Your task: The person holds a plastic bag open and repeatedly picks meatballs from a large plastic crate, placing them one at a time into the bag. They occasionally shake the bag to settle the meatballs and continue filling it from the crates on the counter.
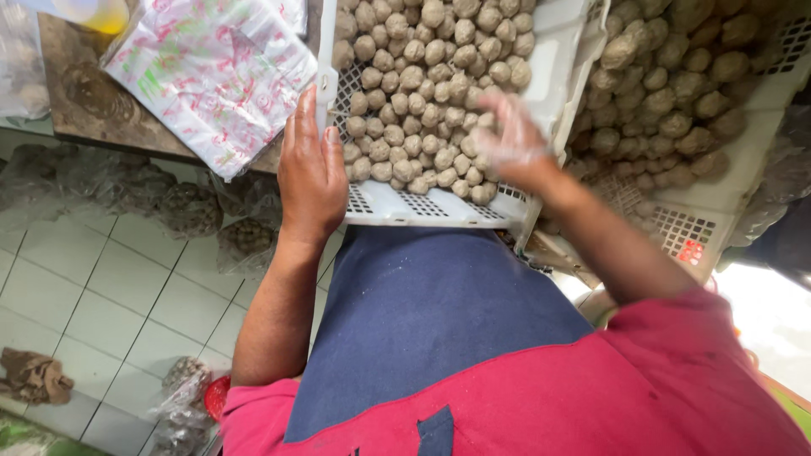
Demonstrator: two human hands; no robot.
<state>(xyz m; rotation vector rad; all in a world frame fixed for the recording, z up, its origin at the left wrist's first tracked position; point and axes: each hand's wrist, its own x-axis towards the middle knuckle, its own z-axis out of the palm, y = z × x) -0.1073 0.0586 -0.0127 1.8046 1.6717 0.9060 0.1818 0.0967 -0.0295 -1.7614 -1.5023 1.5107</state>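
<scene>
left hand [311, 173] flat on crate [422, 205] | right hand [511, 135] spread over meatballs [422, 93] | bags [215, 72] beside

A stack of white plastic bags [215, 72] printed in pink and green lies on the brown surface [84, 110]; clear filled bags [190, 207] sit on the tiled floor [93, 295].

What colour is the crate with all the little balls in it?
The crate is white plastic with a perforated bottom, seen best in the head view.

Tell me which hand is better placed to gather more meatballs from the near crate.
Probably the right hand: gloved, already resting among the meatballs. The bare left hand lies on the white crate's edge, apparently steadying it.
</scene>
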